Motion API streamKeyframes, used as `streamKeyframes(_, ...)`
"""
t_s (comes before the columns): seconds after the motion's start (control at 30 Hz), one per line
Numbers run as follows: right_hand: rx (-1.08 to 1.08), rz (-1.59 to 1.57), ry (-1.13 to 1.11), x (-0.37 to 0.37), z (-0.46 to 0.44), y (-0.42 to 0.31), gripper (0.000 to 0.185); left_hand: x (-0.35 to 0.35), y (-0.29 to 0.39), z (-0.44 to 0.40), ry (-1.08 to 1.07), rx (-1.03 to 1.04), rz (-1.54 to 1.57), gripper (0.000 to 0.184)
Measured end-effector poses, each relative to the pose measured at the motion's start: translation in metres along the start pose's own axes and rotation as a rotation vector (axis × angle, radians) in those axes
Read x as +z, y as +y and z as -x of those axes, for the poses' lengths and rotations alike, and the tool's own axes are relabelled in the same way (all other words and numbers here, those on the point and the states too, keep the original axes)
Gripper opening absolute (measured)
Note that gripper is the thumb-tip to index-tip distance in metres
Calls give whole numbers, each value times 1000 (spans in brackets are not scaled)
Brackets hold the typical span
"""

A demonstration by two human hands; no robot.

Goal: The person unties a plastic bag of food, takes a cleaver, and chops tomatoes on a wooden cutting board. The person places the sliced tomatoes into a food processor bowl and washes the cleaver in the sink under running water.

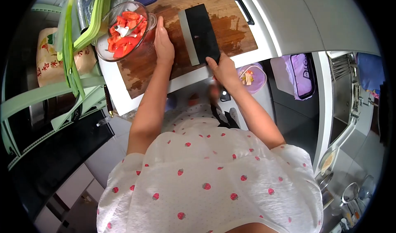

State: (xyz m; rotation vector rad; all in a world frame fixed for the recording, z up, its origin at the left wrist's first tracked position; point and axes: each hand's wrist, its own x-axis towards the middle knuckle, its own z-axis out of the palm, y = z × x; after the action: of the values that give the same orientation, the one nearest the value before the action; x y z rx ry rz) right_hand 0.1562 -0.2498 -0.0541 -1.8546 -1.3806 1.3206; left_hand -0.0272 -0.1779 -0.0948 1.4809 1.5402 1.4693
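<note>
A glass bowl point(142, 43) with red cut pieces point(126, 41) and something white among them stands at the left end of the wet wooden cutting board point(235, 26). My left hand point(164, 45) is against the bowl's handle side, its fingers pointing up and close together; whether it grips the bowl is hard to tell. On the board lies a wide dark blade point(202, 33) with a grey edge strip on its left. My right hand point(222, 68) is closed at the blade's lower right end, thumb on its near corner.
Green onions point(70, 47) hang over a green rack point(49, 90) at the left, by a printed bag point(43, 63). Below the counter is a pink bin point(260, 80) with scraps. A purple bag point(299, 76) and a sink point(341, 105) are at the right.
</note>
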Motion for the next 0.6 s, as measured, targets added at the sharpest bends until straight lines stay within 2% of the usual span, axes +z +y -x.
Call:
streamKeyframes(0.07,-31,-8,1,3,1,2,36,-1,-2,-4,-13,-27,72,58)
streamKeyframes(0.2,63,-10,11,7,6,-1,42,2,-4,-9,-41,-153,377,60)
streamKeyframes(0.4,117,-34,52,23,14,4,41,4,-5,-9,-25,-81,363,60)
streamKeyframes(0.6,115,-106,28,36,21,7,45,4,-4,-10,-91,-121,416,62)
